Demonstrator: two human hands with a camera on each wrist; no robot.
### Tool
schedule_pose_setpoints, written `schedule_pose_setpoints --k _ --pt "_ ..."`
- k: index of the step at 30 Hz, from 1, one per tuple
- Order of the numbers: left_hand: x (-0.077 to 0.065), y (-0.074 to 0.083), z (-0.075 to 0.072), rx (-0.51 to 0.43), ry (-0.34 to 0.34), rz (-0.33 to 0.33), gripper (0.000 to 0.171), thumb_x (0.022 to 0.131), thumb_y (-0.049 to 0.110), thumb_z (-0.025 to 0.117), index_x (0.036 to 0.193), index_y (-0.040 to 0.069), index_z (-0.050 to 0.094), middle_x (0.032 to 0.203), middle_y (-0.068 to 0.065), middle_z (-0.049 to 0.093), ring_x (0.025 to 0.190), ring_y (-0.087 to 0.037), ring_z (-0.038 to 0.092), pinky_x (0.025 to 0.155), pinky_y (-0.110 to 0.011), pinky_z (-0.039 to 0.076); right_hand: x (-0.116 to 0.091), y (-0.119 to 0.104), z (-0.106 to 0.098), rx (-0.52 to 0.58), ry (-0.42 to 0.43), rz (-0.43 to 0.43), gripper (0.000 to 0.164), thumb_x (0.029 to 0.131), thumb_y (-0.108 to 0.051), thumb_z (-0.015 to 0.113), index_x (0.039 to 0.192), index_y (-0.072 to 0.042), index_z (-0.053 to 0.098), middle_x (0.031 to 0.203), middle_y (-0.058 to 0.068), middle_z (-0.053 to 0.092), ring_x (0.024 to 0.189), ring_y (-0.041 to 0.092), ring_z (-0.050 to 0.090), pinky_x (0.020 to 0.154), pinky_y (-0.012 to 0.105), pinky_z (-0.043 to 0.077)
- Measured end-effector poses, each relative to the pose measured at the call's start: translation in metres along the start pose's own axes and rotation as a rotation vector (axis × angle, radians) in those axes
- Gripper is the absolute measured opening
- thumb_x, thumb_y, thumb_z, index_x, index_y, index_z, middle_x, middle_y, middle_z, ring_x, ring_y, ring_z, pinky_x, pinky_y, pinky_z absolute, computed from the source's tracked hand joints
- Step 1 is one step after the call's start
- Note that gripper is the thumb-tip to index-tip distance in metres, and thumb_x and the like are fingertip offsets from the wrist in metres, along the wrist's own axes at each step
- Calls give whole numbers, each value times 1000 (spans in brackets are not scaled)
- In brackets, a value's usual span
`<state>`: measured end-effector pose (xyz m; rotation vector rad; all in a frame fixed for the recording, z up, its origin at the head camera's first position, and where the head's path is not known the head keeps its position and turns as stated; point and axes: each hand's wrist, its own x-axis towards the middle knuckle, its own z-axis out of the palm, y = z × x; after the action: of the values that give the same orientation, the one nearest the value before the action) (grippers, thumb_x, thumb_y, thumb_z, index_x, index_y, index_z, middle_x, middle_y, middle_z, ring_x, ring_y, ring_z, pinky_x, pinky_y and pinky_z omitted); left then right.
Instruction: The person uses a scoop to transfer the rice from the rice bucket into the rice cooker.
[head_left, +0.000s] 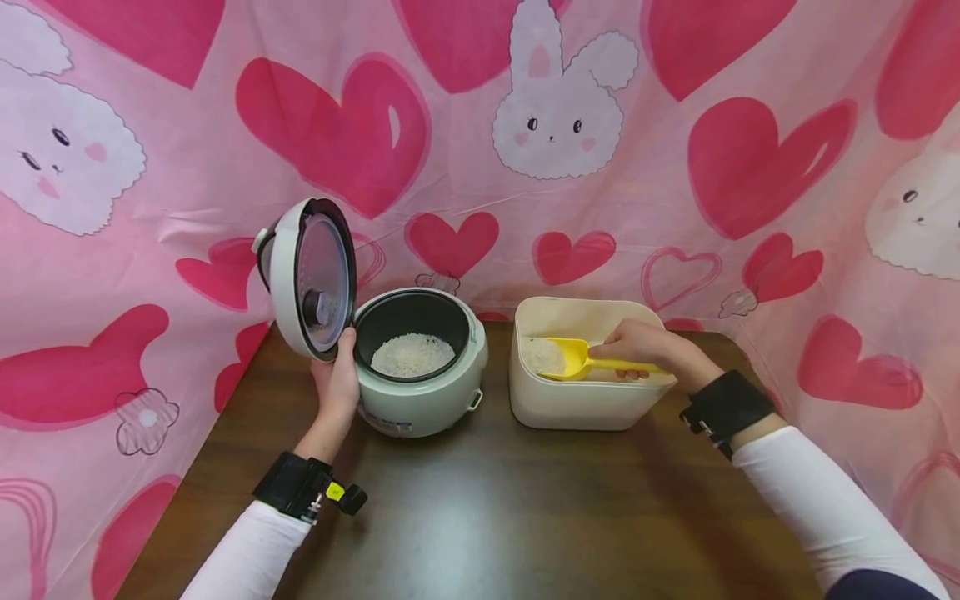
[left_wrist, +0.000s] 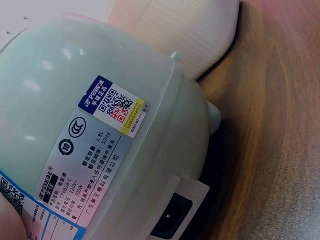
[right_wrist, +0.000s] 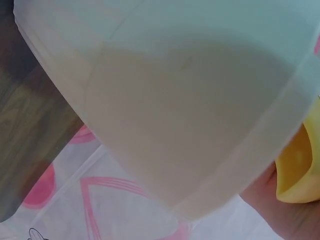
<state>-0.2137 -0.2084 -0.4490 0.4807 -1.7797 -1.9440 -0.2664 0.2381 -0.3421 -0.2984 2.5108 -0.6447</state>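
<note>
A pale green rice cooker point(head_left: 423, 408) stands with its lid point(head_left: 288, 275) raised to the left and white rice point(head_left: 412, 356) in its dark inner pot. My left hand point(head_left: 337, 383) holds the lid's lower edge beside the hinge, thumb up at the rim; its other fingers are mostly hidden behind. The labelled side of the cooker point(left_wrist: 125, 165) fills much of the left wrist view. Over a cream bin point(head_left: 573, 406), my right hand point(head_left: 637, 346) grips the handle of a yellow scoop point(head_left: 573, 358). Rice point(head_left: 542, 356) shows at the scoop's mouth, inside the bin.
Both containers stand side by side near the back of a dark wooden table point(head_left: 465, 517). A pink cloth point(head_left: 450, 183) with hearts and rabbits hangs close behind and at the sides. The cooker's power socket point(left_wrist: 172, 216) has no plug in it.
</note>
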Motion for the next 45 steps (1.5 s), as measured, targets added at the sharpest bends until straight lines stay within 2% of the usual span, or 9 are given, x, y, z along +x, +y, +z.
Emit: schedule_pose_setpoints --k 7,13,19,23,28,33,38,45 --pt "-1 2 -1 7 -7 -7 60 102 41 59 150 7 51 150 -11 55 137 -23 48 122 -37 31 -3 -3 -6 71 -34 0 48 101 -43 66 78 -1 72 61 4 59 50 18 51 51 25 43" --pt "-2 3 -1 8 -22 -8 59 103 42 58 150 8 50 151 -10 54 138 -23 47 123 -39 30 -7 3 -11 131 -35 19 51 100 -47 66 79 -1 70 60 2 56 50 19 50 51 23 42" --pt "-4 4 -1 0 -36 -19 60 103 42 57 152 9 49 153 -9 53 139 -22 46 123 -39 29 -15 9 -16 211 -69 -2 46 103 -44 63 80 -5 71 63 3 57 50 19 48 50 23 42" --pt "-4 3 -2 7 -41 -21 60 103 43 57 151 9 49 153 -9 53 138 -23 47 123 -40 29 -22 13 -20 198 -58 8 49 103 -47 62 75 -6 66 63 4 56 53 21 50 51 25 41" --pt "-1 0 -2 23 -32 -12 59 102 45 58 148 8 52 150 -9 55 136 -22 49 122 -40 31 -30 20 -24 174 -26 2 56 102 -49 61 74 -1 62 61 6 55 52 21 49 50 26 39" --pt "0 -1 -3 22 -29 -11 58 102 46 58 148 10 52 149 -7 55 135 -21 48 122 -40 31 -36 30 -27 189 -17 10 59 103 -53 58 78 0 65 63 8 59 52 21 49 48 25 37" --pt "-1 -2 -3 16 -30 -4 58 102 45 58 149 11 50 149 -7 55 136 -21 47 122 -40 30 -42 37 -31 202 -3 17 58 103 -55 56 81 -2 68 69 11 63 55 23 54 51 26 42" --pt "0 -1 -3 23 -29 -6 60 102 45 58 150 10 49 151 -8 53 137 -22 47 123 -40 29 -45 36 -38 237 29 8 57 104 -55 54 83 -4 69 71 13 65 56 24 56 51 27 44"
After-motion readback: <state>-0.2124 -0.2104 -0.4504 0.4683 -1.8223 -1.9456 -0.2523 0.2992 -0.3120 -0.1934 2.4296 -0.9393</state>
